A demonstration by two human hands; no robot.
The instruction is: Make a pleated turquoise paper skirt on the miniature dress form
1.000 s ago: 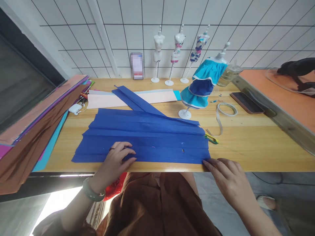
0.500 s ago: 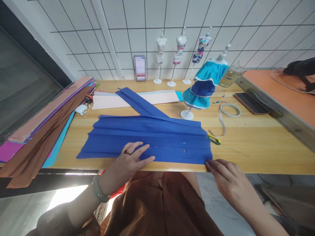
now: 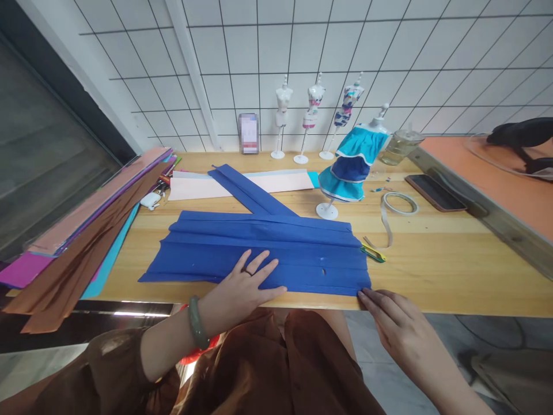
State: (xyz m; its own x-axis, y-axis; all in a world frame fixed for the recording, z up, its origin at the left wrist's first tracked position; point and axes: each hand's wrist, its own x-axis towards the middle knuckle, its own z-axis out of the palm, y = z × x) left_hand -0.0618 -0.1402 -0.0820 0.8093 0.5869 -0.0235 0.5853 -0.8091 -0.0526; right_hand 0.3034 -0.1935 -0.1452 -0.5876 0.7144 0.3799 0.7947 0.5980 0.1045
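A wide piece of blue fabric (image 3: 259, 233) with lengthwise creases lies along the table's front edge. My left hand (image 3: 248, 282) rests on it with fingers spread, near the middle of the front edge. At the front right corner my right hand (image 3: 391, 314) pinches the fabric between thumb and fingers. A small hole shows in the cloth toward the right. Behind it, a narrower blue strip (image 3: 250, 190) runs slantwise across pale paper-like strips (image 3: 199, 185). Yellow-green thread snips (image 3: 374, 253) lie at the fabric's right edge.
A mini dress form (image 3: 360, 155) in a tiered turquoise and blue dress stands behind the fabric; three smaller forms (image 3: 283, 106) line the wall. Tape (image 3: 400, 203), a phone (image 3: 435, 192) and a cup (image 3: 401, 147) are at right. Folded brown and coloured fabrics (image 3: 99, 236) lie at left.
My left hand has slid to the right along the blue fabric, fingers spread. My right hand keeps its pinch at the corner. The camera view has tilted slightly upward.
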